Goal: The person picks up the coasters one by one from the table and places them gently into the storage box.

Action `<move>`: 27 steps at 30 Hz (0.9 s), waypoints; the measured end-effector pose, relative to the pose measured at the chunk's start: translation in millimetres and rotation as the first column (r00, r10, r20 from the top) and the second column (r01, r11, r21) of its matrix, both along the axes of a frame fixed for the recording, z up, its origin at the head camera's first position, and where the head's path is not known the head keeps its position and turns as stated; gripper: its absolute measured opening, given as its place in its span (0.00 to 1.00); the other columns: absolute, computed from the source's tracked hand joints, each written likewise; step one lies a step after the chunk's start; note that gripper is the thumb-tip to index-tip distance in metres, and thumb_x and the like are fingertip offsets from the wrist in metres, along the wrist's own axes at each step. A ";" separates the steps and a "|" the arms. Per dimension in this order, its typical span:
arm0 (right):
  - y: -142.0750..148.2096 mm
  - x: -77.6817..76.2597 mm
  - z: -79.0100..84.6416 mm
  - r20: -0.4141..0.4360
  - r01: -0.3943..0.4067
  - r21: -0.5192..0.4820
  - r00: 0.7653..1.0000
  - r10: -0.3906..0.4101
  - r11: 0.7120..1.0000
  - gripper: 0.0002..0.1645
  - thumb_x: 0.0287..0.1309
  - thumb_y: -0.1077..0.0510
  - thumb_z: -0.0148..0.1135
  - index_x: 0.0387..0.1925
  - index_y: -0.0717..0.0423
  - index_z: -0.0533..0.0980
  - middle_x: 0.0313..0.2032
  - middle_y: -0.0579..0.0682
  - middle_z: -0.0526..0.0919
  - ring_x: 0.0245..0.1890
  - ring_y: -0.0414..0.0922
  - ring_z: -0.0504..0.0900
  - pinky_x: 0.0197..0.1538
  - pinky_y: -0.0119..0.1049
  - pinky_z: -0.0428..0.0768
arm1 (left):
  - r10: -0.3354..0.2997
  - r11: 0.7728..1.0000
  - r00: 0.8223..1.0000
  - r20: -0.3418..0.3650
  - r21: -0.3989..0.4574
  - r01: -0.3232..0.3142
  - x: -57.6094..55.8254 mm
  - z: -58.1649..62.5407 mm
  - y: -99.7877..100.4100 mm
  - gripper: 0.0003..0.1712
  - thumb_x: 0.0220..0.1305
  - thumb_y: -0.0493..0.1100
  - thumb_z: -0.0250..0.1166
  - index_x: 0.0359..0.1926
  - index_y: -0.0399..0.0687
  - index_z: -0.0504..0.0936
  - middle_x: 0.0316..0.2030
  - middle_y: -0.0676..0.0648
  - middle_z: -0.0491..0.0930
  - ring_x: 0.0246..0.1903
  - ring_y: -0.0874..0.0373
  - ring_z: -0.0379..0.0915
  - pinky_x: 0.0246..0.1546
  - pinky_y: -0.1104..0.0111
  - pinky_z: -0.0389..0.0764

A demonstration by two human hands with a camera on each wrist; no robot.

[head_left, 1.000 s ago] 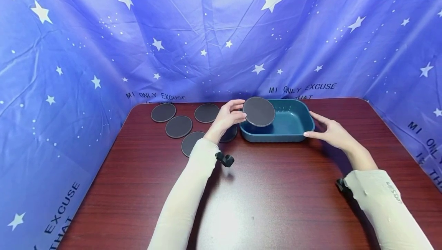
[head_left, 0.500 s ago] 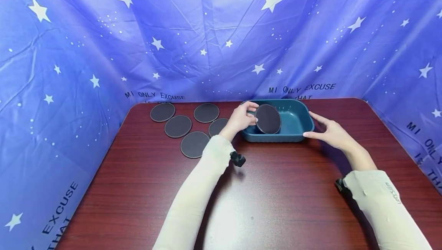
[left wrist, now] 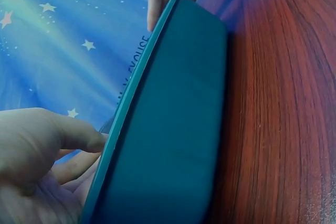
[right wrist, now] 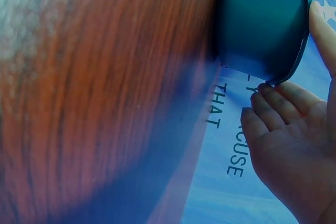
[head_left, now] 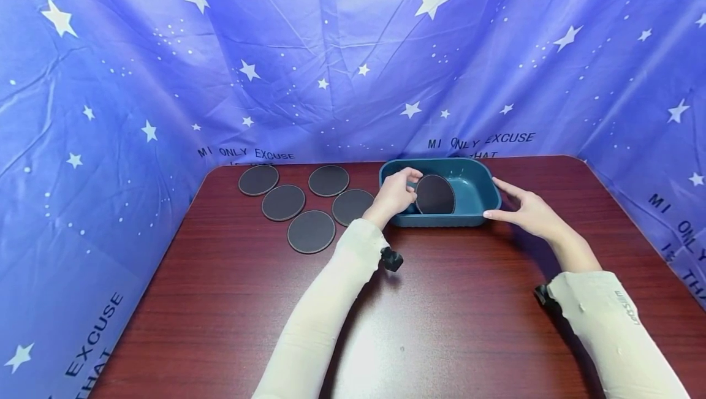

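Note:
In the head view a deep teal rectangular dish [head_left: 469,193] with rounded corners stands near the table's back edge. Inside its left half, a round black coaster [head_left: 436,195] is tilted, with the left hand [head_left: 394,193] pinching its left edge. Seen from the left wrist, that hand's thumb [left wrist: 84,135] is right at the dish's rim, and the wall hides most of the coaster. At the dish's right end is the right hand [head_left: 524,209], its thumb at the front corner and its fairly straight fingers [right wrist: 270,111] touching the end wall.
Several matching black coasters lie flat left of the dish, among them a front coaster [head_left: 311,231] and a back coaster [head_left: 328,180]. Under everything is a reddish-brown wooden table [head_left: 220,313]. A blue star-printed cloth [head_left: 342,49] hangs close behind and at both sides.
The left hand has moved right and down, bringing its coaster from above the dish's left rim into the dish. The coaster has tilted steeper. The right hand has stayed in place.

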State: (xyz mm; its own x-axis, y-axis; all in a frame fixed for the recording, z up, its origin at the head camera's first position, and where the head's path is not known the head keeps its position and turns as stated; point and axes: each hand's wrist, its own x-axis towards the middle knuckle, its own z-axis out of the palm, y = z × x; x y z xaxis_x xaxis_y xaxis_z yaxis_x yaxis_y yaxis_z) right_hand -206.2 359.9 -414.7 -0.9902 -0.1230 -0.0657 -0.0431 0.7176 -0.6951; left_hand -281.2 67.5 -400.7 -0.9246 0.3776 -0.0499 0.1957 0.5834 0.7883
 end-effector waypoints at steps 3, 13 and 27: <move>0.2 -0.2 0.3 -0.004 0.002 0.005 1.000 -0.002 1.000 0.56 0.57 0.44 0.71 0.79 0.48 0.50 0.75 0.66 0.55 0.74 0.67 0.54 0.70 0.69 0.60 | 0.015 1.000 1.000 -0.009 0.001 -0.015 0.1 0.3 0.8 0.25 0.67 0.32 0.62 0.64 0.52 0.75 0.61 0.50 0.78 0.54 0.57 0.79 0.47 0.69 0.84; -0.9 1.4 1.3 -0.018 0.000 0.005 1.000 0.000 1.000 0.56 0.57 0.44 0.71 0.78 0.51 0.51 0.75 0.67 0.56 0.74 0.68 0.55 0.70 0.69 0.60 | 0.016 0.996 0.999 -0.031 0.087 -0.013 -2.4 -3.9 -3.2 0.25 0.67 0.35 0.65 0.64 0.52 0.75 0.62 0.49 0.78 0.60 0.54 0.76 0.58 0.62 0.82; -0.9 2.2 1.8 -0.018 -0.005 -0.006 1.000 0.005 1.000 0.55 0.58 0.45 0.70 0.78 0.52 0.50 0.75 0.66 0.55 0.74 0.68 0.55 0.70 0.68 0.61 | -0.024 0.937 1.000 0.005 0.349 0.020 -2.6 -0.9 -17.1 0.26 0.65 0.33 0.65 0.64 0.45 0.75 0.60 0.43 0.80 0.58 0.50 0.79 0.54 0.68 0.84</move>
State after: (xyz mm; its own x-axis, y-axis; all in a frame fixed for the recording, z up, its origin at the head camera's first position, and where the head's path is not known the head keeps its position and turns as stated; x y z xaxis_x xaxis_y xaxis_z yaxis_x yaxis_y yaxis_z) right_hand -204.0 359.0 -412.9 -0.9906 -0.1287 -0.0471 -0.0594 0.7130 -0.6986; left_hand -283.7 50.4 -401.6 -0.9160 0.3931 0.0800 0.1970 0.2670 0.9434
